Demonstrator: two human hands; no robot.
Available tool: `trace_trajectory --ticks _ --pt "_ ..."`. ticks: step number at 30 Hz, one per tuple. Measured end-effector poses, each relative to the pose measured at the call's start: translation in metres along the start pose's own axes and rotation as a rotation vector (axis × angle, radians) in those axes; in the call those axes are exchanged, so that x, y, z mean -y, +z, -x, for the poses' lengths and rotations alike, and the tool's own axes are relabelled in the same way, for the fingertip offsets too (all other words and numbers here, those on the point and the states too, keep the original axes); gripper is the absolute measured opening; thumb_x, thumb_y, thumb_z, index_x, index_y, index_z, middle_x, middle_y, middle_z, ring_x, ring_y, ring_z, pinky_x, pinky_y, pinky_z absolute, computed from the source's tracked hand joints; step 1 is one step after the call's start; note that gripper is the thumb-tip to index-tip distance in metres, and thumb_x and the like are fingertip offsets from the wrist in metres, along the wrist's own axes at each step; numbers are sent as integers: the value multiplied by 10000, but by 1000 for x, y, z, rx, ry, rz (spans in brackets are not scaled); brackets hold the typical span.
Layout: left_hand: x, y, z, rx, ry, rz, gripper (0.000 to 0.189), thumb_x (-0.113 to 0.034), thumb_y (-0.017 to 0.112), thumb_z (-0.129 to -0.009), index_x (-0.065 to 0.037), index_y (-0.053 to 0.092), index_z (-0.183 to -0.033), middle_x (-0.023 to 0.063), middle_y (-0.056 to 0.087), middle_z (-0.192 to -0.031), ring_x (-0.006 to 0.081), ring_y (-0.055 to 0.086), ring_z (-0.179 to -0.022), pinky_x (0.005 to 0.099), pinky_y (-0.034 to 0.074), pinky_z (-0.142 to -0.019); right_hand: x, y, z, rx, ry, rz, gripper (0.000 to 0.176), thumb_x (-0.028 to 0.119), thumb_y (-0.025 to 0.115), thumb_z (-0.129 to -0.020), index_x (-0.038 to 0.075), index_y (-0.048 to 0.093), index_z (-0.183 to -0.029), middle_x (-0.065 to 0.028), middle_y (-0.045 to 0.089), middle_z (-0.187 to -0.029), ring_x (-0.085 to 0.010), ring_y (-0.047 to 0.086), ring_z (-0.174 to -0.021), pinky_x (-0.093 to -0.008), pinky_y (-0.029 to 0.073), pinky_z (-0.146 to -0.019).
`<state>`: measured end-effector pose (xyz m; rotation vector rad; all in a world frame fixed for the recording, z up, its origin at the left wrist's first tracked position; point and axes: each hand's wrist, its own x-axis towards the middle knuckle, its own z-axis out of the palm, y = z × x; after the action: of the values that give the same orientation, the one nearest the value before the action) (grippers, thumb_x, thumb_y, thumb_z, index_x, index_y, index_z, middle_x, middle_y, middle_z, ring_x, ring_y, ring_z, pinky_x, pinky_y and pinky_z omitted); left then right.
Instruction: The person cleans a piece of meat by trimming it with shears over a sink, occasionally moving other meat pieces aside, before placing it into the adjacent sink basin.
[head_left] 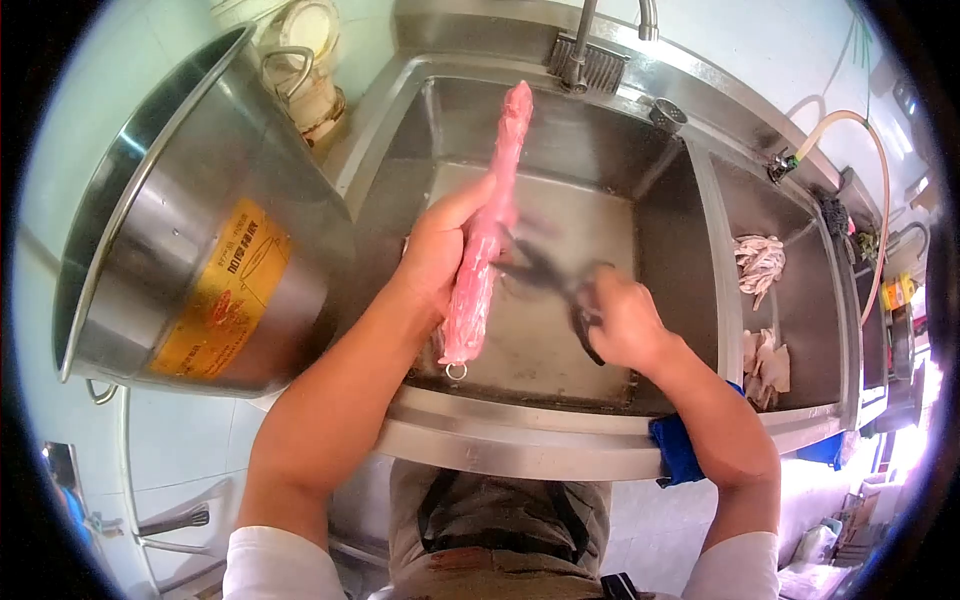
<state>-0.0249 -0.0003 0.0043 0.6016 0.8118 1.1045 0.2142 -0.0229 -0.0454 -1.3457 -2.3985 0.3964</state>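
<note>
A long pink meat tube (490, 230) stands nearly upright over the left basin of the steel sink (665, 235), with a metal clip at its lower end. The left hand (435, 255) is wrapped around its middle. Just to its right, the right hand (625, 322) grips dark scissors (545, 275), blurred, their blades touching the tube. A large steel pot (200, 230) stands at the left, and pale cut pieces (760, 262) lie in the right basin.

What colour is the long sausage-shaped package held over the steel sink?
Pink; the long sausage-shaped package shows best in the head view.
</note>
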Motion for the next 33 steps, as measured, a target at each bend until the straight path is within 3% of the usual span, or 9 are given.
trace_trajectory --ticks 4,10,13,16,19,22,25,33 --pt "1 -10 -6 104 -11 17 291 -385 560 -903 -103 537 -970 8 557 -795 107 514 -631 271 453 -604 7 5 2 -19 -105 127 267 109 676 -667 -27 523 -837 -200 585 -798 -372 596 -744 -438 498 -643" --pt "4 1 4 -89 176 -32 290 -341 596 -889 -97 507 -1018 16 548 -810 113 522 -627 277 458 -613 -2 27 1 -99 -97 202 200 88 675 -666 -26 535 -752 -186 589 -708 -380 594 -639 -426 510 -588" --pt "2 3 3 -160 220 -10 272 -333 598 -889 -89 531 -988 10 540 -784 114 528 -633 285 458 -606 -7 25 -1 -83 -96 130 181 86 660 -677 -29 534 -736 -183 587 -688 -392 592 -629 -438 512 -603" --pt "-1 1 4 -90 110 65 258 -333 594 -891 -85 561 -950 5 555 -763 113 530 -628 288 455 -577 -4 25 -1 -8 13 -162 193 84 656 -664 -31 531 -756 -201 592 -721 -406 596 -664 -451 514 -633" --pt "3 -2 -2 -100 121 -10 269 -349 586 -895 -81 583 -920 3 574 -748 113 528 -603 298 449 -540 -2 27 -5 32 -53 -11 191 91 651 -691 -33 534 -777 -216 599 -767 -408 602 -719 -454 513 -657" --pt "3 -1 -3 -154 60 81 262 -362 582 -894 -106 579 -950 -3 588 -751 118 529 -601 276 439 -562 16 9 -5 -23 -26 115 219 118 671 -712 -32 537 -798 -220 601 -805 -401 603 -758 -454 512 -672" --pt "3 -5 -6 -143 125 -17 264 -372 600 -874 -130 574 -977 -10 582 -773 121 536 -641 260 434 -595 14 6 -4 -126 -65 184 248 160 688 -733 -27 541 -804 -212 600 -809 -385 605 -767 -445 512 -663" --pt "7 -3 -5 -119 211 -29 269 -331 657 -829 -141 559 -991 -18 560 -804 103 529 -681 257 433 -599 9 -2 0 -180 -93 197 273 189 701 -736 -24 538 -779 -215 605 -803 -358 614 -746 -424 516 -644"
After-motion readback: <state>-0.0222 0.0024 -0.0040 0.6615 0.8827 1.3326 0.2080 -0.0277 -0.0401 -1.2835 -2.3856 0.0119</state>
